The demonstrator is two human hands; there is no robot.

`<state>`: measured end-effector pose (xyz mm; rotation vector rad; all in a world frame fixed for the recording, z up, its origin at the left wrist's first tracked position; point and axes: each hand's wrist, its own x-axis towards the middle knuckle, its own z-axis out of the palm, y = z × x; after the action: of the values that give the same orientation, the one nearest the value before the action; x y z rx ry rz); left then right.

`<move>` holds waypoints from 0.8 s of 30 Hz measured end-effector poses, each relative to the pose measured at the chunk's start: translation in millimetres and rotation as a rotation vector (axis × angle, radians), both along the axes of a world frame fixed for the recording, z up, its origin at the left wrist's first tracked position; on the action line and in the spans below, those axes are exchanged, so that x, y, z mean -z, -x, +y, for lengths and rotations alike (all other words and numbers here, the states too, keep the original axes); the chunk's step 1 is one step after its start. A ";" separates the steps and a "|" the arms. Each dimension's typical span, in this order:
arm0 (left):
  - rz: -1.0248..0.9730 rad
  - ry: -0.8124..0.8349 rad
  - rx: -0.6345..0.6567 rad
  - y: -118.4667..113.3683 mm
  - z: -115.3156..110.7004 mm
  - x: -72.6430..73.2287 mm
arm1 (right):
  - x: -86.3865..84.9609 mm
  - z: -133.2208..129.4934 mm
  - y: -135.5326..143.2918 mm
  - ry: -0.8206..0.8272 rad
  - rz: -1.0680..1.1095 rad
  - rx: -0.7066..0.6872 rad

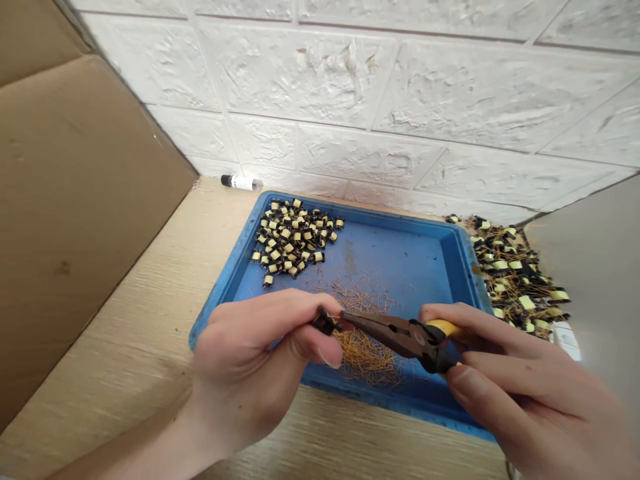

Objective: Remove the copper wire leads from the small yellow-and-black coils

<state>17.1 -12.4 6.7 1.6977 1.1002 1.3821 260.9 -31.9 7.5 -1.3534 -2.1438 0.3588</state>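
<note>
Between thumb and forefinger, my left hand (265, 360) pinches a small black coil bobbin (326, 321); most of it is hidden by the fingers. My right hand (530, 387) is wrapped around the yellow handles of long-nose pliers (395, 333). The plier tips point left and meet the bobbin's edge, by its thin wires. Both hands are over the front part of a blue tray (415, 257). Below the pliers lies a heap of copper-coloured wire clippings (370, 360). Several yellow-and-black bobbins (295, 233) are piled in the tray's far left corner.
Right of the tray, more bobbins with long wires (520, 273) lie heaped against a grey panel (595, 260). A small black-capped bottle (243, 183) lies behind the tray at left. Cardboard (85, 220) stands on the left, a white brick-patterned wall (320, 87) at the back.
</note>
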 end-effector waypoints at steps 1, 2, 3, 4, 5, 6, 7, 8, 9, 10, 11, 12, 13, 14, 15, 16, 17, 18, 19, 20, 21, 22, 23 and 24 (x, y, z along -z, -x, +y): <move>-0.026 0.044 -0.003 -0.2 -0.6 1.4 | 0.1 0.4 0.2 -0.012 -0.008 -0.009; -0.053 0.086 0.000 -0.4 -0.9 2.6 | 0.5 0.6 0.3 -0.027 -0.015 -0.014; -0.077 0.134 0.005 -0.6 -1.0 3.6 | 1.2 0.6 0.3 -0.040 -0.018 -0.014; -0.102 0.176 0.011 -0.8 -0.8 4.2 | 2.0 0.4 0.3 -0.049 -0.018 -0.010; -0.125 0.215 0.015 -1.0 -0.4 4.4 | 3.1 -0.1 0.1 -0.056 -0.017 -0.003; -0.151 0.250 0.019 -1.1 0.1 4.2 | 4.2 -0.5 -0.1 -0.064 -0.016 0.003; -0.178 0.285 0.025 -1.3 0.6 3.7 | 5.3 -1.0 -0.4 -0.070 -0.015 0.004; -0.206 0.318 0.035 -1.3 1.1 2.9 | 6.3 -1.4 -0.6 -0.075 -0.012 0.002; -0.234 0.351 0.049 -1.2 1.8 1.9 | 7.2 -1.6 -1.0 -0.079 -0.011 0.000; -0.258 0.382 0.067 -0.9 2.5 0.7 | 7.9 -1.7 -1.4 -0.082 -0.010 -0.001; -0.278 0.408 0.088 -0.5 3.4 -0.6 | 8.5 -1.7 -1.9 -0.088 -0.009 0.002; -0.284 0.432 0.111 0.2 4.4 -1.9 | 8.8 -1.4 -2.8 -0.095 -0.013 0.007; -0.283 0.441 0.127 1.1 5.6 -3.2 | 8.8 -1.0 -3.9 -0.104 -0.022 0.014; -0.272 0.450 0.141 2.0 6.9 -4.3 | 8.4 -0.3 -5.4 -0.115 -0.037 0.023; -0.256 0.463 0.153 3.1 8.1 -5.2 | 7.4 0.7 -7.2 -0.125 -0.057 0.029; -0.247 0.486 0.167 4.2 9.3 -5.9 | 5.9 2.0 -9.1 -0.132 -0.083 0.029; -0.247 0.523 0.189 5.3 10.3 -6.4 | 3.8 3.6 -11.0 -0.134 -0.117 0.012; -0.261 0.571 0.218 6.4 11.1 -6.6 | 1.3 5.6 -12.7 -0.138 -0.152 -0.015; -0.287 0.625 0.251 7.4 11.6 -6.5 | -1.4 7.8 -14.0 -0.143 -0.188 -0.057; -0.320 0.676 0.287 8.3 11.9 -6.3 | -4.1 10.1 -14.7 -0.152 -0.220 -0.112; -0.354 0.721 0.322 9.1 12.1 -6.0 | -6.4 12.4 -14.8 -0.164 -0.236 -0.136; -0.384 0.760 0.355 9.9 12.2 -5.7 | -8.3 14.6 -14.2 -0.174 -0.246 -0.140; -0.412 0.792 0.384 10.5 12.2 -5.3 | -9.7 16.4 -13.2 -0.185 -0.245 -0.141; -0.440 0.820 0.409 11.1 12.3 -5.0 | -10.7 17.8 -11.8 -0.194 -0.239 -0.142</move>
<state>6.1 -0.1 11.7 0.8919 0.8282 0.8075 272.7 -14.1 18.2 -1.1877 -2.4080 0.0416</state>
